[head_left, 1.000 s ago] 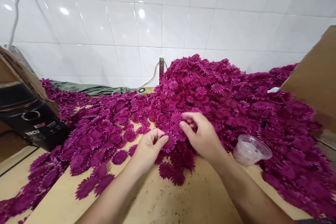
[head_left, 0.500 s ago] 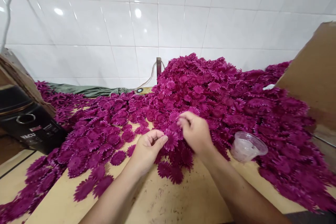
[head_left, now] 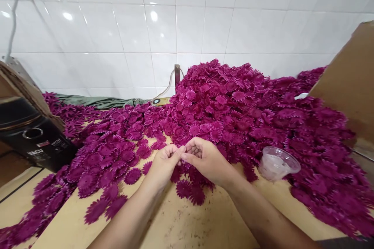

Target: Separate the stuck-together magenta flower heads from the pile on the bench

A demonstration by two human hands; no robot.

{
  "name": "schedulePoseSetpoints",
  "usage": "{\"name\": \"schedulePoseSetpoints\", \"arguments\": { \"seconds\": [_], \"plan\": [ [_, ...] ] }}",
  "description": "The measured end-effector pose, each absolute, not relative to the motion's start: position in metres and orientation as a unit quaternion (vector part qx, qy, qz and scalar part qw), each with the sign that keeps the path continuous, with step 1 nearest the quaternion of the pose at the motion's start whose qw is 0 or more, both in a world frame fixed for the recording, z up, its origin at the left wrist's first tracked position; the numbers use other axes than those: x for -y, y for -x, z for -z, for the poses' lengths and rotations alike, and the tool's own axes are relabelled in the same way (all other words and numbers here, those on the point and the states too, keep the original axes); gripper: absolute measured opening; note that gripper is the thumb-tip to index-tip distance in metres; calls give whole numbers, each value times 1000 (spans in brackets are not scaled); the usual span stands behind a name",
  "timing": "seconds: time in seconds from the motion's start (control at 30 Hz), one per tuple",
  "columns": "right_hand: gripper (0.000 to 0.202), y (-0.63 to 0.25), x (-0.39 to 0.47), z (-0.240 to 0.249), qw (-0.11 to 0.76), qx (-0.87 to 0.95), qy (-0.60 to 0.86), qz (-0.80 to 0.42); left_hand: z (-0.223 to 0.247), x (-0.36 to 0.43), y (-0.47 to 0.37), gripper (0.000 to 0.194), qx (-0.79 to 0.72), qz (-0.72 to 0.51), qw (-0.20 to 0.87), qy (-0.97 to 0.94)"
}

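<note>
Watch the fingertips: a pinch that is too hard or off-centre could tear or crease the thin petals. A loose pinch could drop a piece onto the flowers (head_left: 197, 195) just below your hands, where it would be hard to pick out. Sweeping your right forearm outward could tip the cup (head_left: 277, 165), which stands to the right of your right hand. Reaching too far forward could make the pile (head_left: 233, 101), beyond your hands, slide down the table (head_left: 187, 221).

Your left hand (head_left: 164, 165) is closed in a pinch, thumb against forefinger. Your right hand (head_left: 210, 161) is curled narrow, its fingertips meeting those of the left. You cannot tell what lies between them, or whether the right fingertips close fully; the fingers hide it.
</note>
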State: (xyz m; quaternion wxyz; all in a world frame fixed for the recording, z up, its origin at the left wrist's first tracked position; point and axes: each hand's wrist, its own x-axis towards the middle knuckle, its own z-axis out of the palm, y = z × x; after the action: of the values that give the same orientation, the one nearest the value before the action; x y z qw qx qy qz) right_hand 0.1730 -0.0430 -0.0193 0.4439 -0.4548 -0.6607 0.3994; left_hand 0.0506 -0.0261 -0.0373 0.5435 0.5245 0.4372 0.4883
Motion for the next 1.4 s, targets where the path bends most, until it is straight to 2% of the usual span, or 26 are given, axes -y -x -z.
{"name": "schedulePoseSetpoints", "arguments": {
  "seconds": [0.07, 0.17, 0.3, 0.37, 0.47, 0.57, 0.7, 0.8, 0.9, 1.03, 1.13, 1.4],
  "plan": [
    [6, -172, 40, 21, 454, 648, 451, -414, 37, 28, -51, 43, -436, -471, 554, -530],
    [4, -181, 31, 20, 475, 642, 472, -373, 36, 30, -50, 41, -430, -480, 540, -541],
    [6, -209, 15, 16, 565, 549, 551, -274, 34, 29, -44, 40, -428, -520, 502, -542],
    [7, -222, 12, 16, 584, 518, 564, -269, 34, 28, -39, 35, -434, -522, 492, -546],
    [11, -224, 17, 16, 566, 548, 538, -300, 33, 26, -37, 23, -457, -506, 464, -565],
    [11, -209, 29, 18, 542, 593, 508, -309, 33, 26, -43, 25, -470, -500, 432, -585],
    [4, -187, 41, 20, 507, 671, 486, -238, 29, 31, -53, 26, -420, -458, 502, -602],
    [13, -183, 45, 20, 481, 728, 464, -154, 24, 34, -55, 27, -387, -465, 533, -592],
    [14, -186, 48, 17, 464, 745, 460, -135, 23, 34, -54, 23, -374, -468, 547, -585],
    [17, -189, 51, 13, 460, 742, 462, -156, 25, 29, -52, 20, -393, -487, 546, -558],
    [18, -188, 51, 13, 473, 715, 481, -185, 25, 27, -52, 26, -404, -478, 553, -549],
    [5, -174, 45, 20, 450, 649, 417, -450, 29, 26, -54, 49, -451, -461, 528, -552]
  ]
}}
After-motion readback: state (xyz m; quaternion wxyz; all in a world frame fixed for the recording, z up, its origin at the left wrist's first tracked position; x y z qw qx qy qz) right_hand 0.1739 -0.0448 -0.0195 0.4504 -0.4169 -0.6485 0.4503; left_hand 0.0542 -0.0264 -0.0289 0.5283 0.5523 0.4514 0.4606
